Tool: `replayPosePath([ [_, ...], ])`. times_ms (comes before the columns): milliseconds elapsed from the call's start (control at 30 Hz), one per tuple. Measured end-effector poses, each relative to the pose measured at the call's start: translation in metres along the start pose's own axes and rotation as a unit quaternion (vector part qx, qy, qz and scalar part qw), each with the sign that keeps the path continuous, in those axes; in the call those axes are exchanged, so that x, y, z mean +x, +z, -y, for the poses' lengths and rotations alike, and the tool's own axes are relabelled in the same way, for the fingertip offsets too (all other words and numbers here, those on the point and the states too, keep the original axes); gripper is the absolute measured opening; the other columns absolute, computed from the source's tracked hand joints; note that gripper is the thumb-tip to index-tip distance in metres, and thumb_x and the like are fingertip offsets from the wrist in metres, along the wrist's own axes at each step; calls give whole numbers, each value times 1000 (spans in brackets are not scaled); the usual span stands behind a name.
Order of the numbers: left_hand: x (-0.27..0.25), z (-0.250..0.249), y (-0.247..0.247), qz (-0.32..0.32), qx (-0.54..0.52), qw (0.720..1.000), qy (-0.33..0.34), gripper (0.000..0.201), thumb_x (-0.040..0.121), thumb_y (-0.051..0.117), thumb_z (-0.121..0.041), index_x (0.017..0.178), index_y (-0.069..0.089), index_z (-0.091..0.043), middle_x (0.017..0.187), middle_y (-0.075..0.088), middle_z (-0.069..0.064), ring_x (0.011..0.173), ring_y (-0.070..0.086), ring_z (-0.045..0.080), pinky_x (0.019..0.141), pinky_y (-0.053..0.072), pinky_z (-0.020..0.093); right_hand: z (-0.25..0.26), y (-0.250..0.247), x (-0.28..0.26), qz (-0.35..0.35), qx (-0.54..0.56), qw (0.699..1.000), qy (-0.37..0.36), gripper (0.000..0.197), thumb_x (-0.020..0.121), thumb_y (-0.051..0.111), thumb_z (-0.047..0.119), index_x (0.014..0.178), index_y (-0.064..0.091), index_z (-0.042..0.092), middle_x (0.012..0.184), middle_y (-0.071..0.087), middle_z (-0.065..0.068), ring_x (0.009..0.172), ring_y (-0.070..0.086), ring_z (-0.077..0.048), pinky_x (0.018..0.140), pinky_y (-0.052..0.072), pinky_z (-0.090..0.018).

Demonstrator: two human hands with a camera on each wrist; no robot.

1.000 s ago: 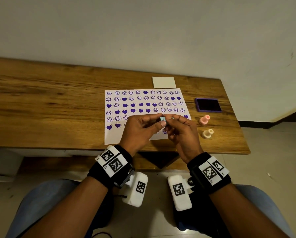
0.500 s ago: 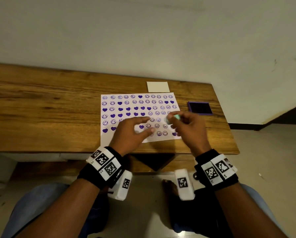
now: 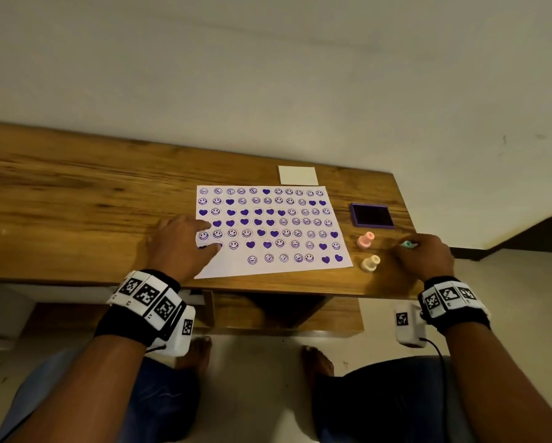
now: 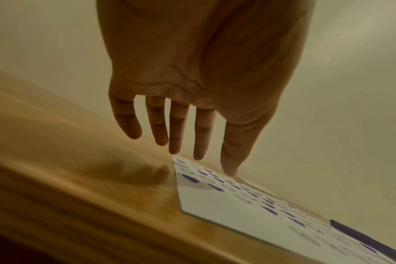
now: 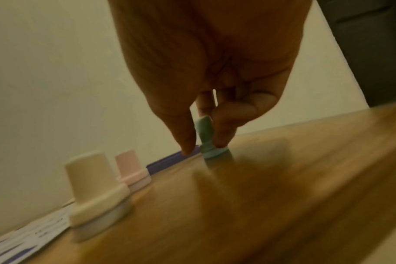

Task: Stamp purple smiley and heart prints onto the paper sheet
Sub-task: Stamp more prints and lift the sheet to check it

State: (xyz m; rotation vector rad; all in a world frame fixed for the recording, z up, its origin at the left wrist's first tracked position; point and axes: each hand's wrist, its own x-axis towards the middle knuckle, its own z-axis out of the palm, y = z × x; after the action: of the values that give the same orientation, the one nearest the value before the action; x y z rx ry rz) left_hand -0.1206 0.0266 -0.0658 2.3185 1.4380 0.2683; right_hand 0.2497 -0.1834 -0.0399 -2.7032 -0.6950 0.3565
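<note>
The white paper sheet (image 3: 287, 266) (image 4: 226, 205) lies on the wooden table, covered with rows of purple smileys and hearts. My left hand (image 3: 185, 241) (image 4: 192, 139) hovers with straight fingers over the sheet's left edge, holding nothing. My right hand (image 3: 421, 251) (image 5: 203, 142) is right of the sheet and pinches a small teal stamp (image 3: 407, 244) (image 5: 209, 141), whose base is at the tabletop. A pink stamp (image 3: 365, 240) (image 5: 133, 171) and a cream stamp (image 3: 370, 263) (image 5: 95, 192) stand upright between the sheet and my right hand.
A purple ink pad (image 3: 372, 215) lies open behind the stamps. A small blank white card (image 3: 298, 175) sits beyond the sheet's far edge. The table's (image 3: 76, 203) right edge is close to my right hand; its left half is bare wood.
My right hand has carried the teal stamp from over the sheet to the table on the right. My left hand has let go and moved left to the sheet's left edge.
</note>
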Motion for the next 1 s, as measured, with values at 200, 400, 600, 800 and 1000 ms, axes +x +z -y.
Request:
replayPosePath([
  [200, -4, -3, 0, 27, 58, 998, -26, 62, 81, 61, -60, 133, 53, -27, 140, 49, -4, 124, 41, 30, 100, 38, 48, 33, -9, -39, -108, -23, 989, -102, 40, 90, 65, 49, 118, 70, 20, 107, 74, -12, 100, 67, -33, 86, 49, -36],
  [400, -7, -10, 0, 64, 70, 995, -27, 67, 82, 63, -56, 139, 45, -28, 150, 37, -8, 132, 33, 26, 106, 32, 51, 79, 55, -77, -1, -126, 978, -164, 57, 86, 61, 64, 102, 71, 10, 114, 63, -11, 95, 63, -26, 72, 45, -31],
  [600, -6, -10, -3, 76, 85, 993, -31, 66, 83, 63, -55, 141, 43, -31, 153, 32, -9, 135, 30, 26, 108, 30, 51, 86, 68, -89, 25, -129, 981, -143, 78, 81, 44, 82, 105, 71, 13, 128, 52, -14, 105, 60, -31, 77, 51, -39],
  [800, -5, -12, -3, 80, 84, 992, -38, 67, 82, 65, -54, 141, 43, -31, 153, 33, -9, 136, 30, 27, 108, 29, 52, 85, 63, -85, 17, -94, 984, -153, 77, 80, 48, 81, 109, 73, 15, 125, 55, -14, 111, 58, -31, 84, 53, -41],
  [1000, -5, -13, -3, 77, 74, 993, -41, 66, 82, 66, -53, 140, 44, -31, 152, 34, -8, 136, 29, 27, 106, 28, 52, 75, 61, -81, -8, -168, 973, -159, 70, 77, 51, 82, 69, 50, 12, 126, 57, -19, 90, 63, -28, 67, 53, -35],
])
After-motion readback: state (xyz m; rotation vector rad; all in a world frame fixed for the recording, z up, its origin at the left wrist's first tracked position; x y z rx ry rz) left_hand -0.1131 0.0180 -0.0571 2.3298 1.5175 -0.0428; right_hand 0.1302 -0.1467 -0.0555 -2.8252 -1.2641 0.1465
